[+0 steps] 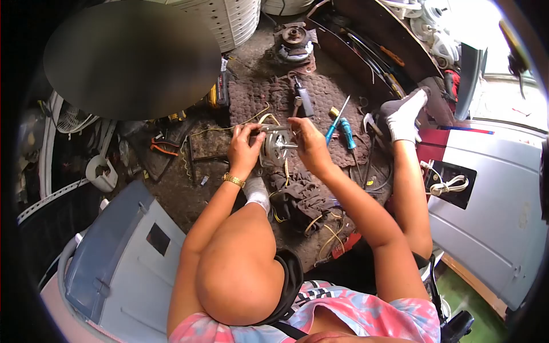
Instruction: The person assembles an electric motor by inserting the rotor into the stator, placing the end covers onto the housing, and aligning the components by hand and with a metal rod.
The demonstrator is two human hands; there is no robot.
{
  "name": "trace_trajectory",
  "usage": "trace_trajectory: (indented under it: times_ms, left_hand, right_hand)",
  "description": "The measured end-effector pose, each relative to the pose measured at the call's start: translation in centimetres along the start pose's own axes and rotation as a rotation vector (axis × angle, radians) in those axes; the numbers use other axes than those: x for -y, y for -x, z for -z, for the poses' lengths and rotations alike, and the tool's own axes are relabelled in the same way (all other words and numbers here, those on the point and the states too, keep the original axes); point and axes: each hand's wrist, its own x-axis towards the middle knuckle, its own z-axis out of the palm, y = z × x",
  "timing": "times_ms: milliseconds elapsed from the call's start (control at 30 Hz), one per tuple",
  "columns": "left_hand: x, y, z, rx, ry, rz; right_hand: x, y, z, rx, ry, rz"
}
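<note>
A round metal motor-like part [275, 147] with a thin shaft is held up between my two hands, above the dark quilted mat. My left hand [246, 150], with a gold watch on the wrist, grips its left edge with bent fingers. At its right side my right hand [310, 144] has its fingers curled against the part, near the shaft. Yellow and white wires [267, 117] run close to the part. Just right of my right hand lie a teal-handled screwdriver [346, 134] and another with its blade pointing up [333, 130].
The quilted mat [251, 94] bears a black tool [304, 100]. Behind it stands a greasy pulley assembly [294, 41]. A brown tray [394, 34] of tools is at the upper right. Orange-handled pliers [164, 147] lie left. Appliance panels [492, 211] stand at both sides.
</note>
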Motion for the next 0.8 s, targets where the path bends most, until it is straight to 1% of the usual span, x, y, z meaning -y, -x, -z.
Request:
trace_trajectory:
  times_ms: [33, 67, 133, 167, 233, 267, 300, 333, 367, 400, 433, 467, 500, 533, 567, 600, 633, 667, 700, 767, 800]
  left_hand:
    - [0.0, 0.1, -0.1, -0.006, 0.006, 0.005]
    - [0.0, 0.2, -0.2, -0.025, 0.015, 0.002]
    - [-1.0, 0.2, 0.3, 0.013, 0.013, 0.064]
    - [-1.3, 0.2, 0.5, 0.027, 0.011, 0.094]
    - [-0.6, 0.1, 0.2, -0.016, 0.018, 0.057]
    - [-0.4, 0.1, 0.0, -0.055, 0.023, 0.028]
    - [-0.4, 0.1, -0.1, -0.092, 0.028, 0.001]
    - [-0.3, 0.2, -0.1, -0.044, 0.002, 0.038]
    - [-0.2, 0.4, -0.2, -0.051, 0.013, 0.073]
    - [-0.5, 0.5, -0.4, -0.06, 0.025, 0.107]
    - [-1.2, 0.7, -0.4, -0.064, 0.036, 0.147]
    - [-1.9, 0.9, -0.2, 0.046, 0.03, 0.255]
    - [-3.3, 1.2, -0.1, 0.025, -0.058, 0.233]
    - [-3.2, 1.6, -0.3, 0.018, -0.076, 0.131]
    - [-3.0, 1.8, -0.3, 0.015, -0.093, 0.023]
    - [-3.2, 1.6, 0.2, 0.036, -0.039, -0.079]
    - [-1.9, 1.2, 0.2, 0.013, 0.15, 0.015]
    - [0.4, 0.6, 0.3, -0.011, 0.34, 0.109]
    - [3.2, 0.1, 0.6, -0.036, 0.531, 0.208]
    - [9.9, -0.5, 3.7, -0.339, 0.099, 0.291]
    - [14.3, 0.3, 5.1, -0.386, -0.208, 0.343]
  right_hand:
    - [-0.4, -0.4, 0.4, 0.043, 0.015, 0.038]
    - [-0.8, -0.4, 0.9, 0.159, 0.146, 0.068]
    - [-1.2, -0.8, 2.4, 0.416, 0.375, 0.16]
    - [-1.7, -1.3, 2.9, 0.446, 0.558, 0.372]
    - [-2.2, -2.0, 3.5, 0.539, 0.712, 0.495]
    - [-2.3, -2.1, 3.4, 0.512, 0.591, 0.462]
    - [-2.3, -2.0, 3.1, 0.444, 0.393, 0.339]
    - [-2.1, -1.6, 2.9, 0.376, 0.198, 0.213]
    - [-2.0, -1.4, 2.5, 0.307, 0.004, 0.089]
    - [-4.0, -0.1, 0.6, 0.108, -0.24, -0.194]
    - [-3.4, -0.2, -0.2, -0.088, -0.527, -0.559]
    - [-3.1, -0.5, -0.4, -0.055, -0.579, -0.746]
    - [-2.7, -1.0, -0.5, -0.021, -0.63, -0.934]
    - [-3.6, -0.7, -0.9, -0.043, -0.701, -0.998]
    - [-5.1, -0.4, -1.3, -0.098, -0.656, -0.841]
    - [-6.6, 0.3, -1.5, -0.114, -0.618, -0.839]
    - [-7.1, 0.5, -1.3, -0.129, -0.577, -0.834]
    - [-7.5, 1.1, -1.1, -0.102, -0.62, -0.889]
    - [-7.8, 1.6, -1.0, -0.112, -0.636, -0.868]
    - [-8.7, 2.2, -1.2, -0.125, -0.669, -0.82]
    - [-8.7, 2.4, -1.0, -0.139, -0.68, -0.836]
